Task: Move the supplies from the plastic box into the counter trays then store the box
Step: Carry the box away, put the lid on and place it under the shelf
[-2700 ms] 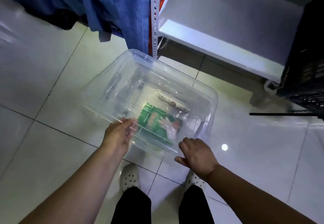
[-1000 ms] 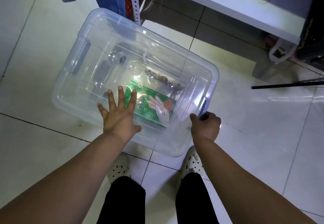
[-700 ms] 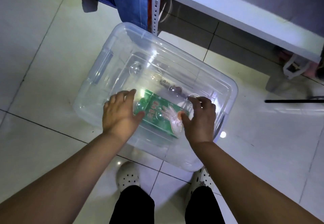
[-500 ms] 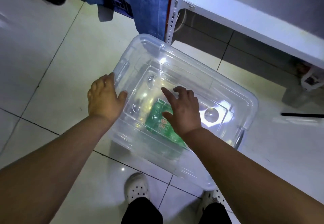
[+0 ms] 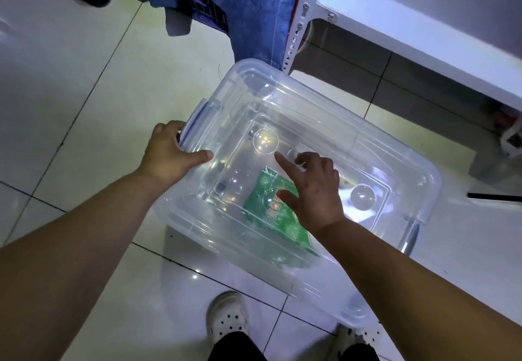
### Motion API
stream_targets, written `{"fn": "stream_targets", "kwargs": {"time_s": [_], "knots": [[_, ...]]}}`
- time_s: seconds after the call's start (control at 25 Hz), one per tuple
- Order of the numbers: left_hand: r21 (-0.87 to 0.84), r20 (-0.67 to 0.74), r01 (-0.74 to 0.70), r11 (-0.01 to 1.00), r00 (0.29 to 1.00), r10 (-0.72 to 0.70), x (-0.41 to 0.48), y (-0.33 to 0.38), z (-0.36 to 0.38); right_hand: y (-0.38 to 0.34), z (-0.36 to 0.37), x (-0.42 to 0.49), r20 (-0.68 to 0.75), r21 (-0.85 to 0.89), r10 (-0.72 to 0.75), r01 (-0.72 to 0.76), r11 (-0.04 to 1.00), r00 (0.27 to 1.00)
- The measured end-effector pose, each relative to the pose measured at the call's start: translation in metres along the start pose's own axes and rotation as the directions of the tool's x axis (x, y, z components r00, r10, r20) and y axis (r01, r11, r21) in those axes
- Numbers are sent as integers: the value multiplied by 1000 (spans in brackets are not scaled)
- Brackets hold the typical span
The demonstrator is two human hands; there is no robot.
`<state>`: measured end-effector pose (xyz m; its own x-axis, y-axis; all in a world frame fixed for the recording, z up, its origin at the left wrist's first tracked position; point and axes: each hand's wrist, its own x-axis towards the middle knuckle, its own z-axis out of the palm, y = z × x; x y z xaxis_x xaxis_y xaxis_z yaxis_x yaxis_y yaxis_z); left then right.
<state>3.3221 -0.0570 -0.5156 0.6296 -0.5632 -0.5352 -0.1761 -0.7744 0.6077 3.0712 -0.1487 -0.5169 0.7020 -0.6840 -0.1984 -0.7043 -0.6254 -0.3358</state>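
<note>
Sitting on the tiled floor (image 5: 70, 84) beside a white shelf (image 5: 423, 39), the clear plastic box (image 5: 395, 163) is shut under its lid (image 5: 310, 123), with a green packet (image 5: 271, 214) seen through it. The side latch (image 5: 197, 123) is gripped by the left hand (image 5: 169, 157), fingers curled round it and thumb laid on the lid. The right hand (image 5: 313, 191) is spread flat on the lid, pressing down. Unlatching appears to be in hand. Next, both latches would need freeing and the lid lifting off before any supplies can be taken out.
</note>
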Motion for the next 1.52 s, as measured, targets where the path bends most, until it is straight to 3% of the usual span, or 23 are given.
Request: {"fn": "stream_targets", "kwargs": {"time_s": [0.2,0.36,0.44,0.52,0.56,0.64,0.72,0.84,0.96,1.08,1.24,1.52], "knots": [[49,-187,-188,981,963,194,-17,-3,16,0,-1,0,-4,18,-1,1,1000,1000],[256,-236,-106,961,957,169,-37,-8,21,21,-20,-6,-52,51,-38,41,998,998],[271,-382,92,958,924,19,-66,-16,28,55,-43,-9,-109,-7,75,-76,997,991],[142,-458,308,941,863,-214,-103,-25,41,96,-66,-10,-121,-132,211,-227,965,970],[7,-427,400,916,830,-359,-121,-28,51,115,-76,-11,-83,-201,266,-277,939,960],[-328,-226,519,790,768,-599,-149,-26,79,144,-87,-13,64,-256,358,-332,908,931],[-515,-41,575,635,723,-689,-165,-16,108,161,-91,-16,197,-156,409,-384,910,891],[-595,9,568,568,712,-702,-180,-1,128,173,-97,-22,295,107,459,-506,856,838],[-626,53,561,542,724,-688,-193,14,120,181,-111,-42,328,207,501,-579,789,801],[-601,49,550,579,749,-661,-213,36,110,191,-139,-74,371,269,537,-641,718,758],[-612,28,484,626,804,-594,-243,86,93,196,-198,-115,368,455,614,-711,536,698],[-597,-48,294,746,916,-399,-275,210,52,200,-315,-165,316,640,685,-681,356,656]]}}
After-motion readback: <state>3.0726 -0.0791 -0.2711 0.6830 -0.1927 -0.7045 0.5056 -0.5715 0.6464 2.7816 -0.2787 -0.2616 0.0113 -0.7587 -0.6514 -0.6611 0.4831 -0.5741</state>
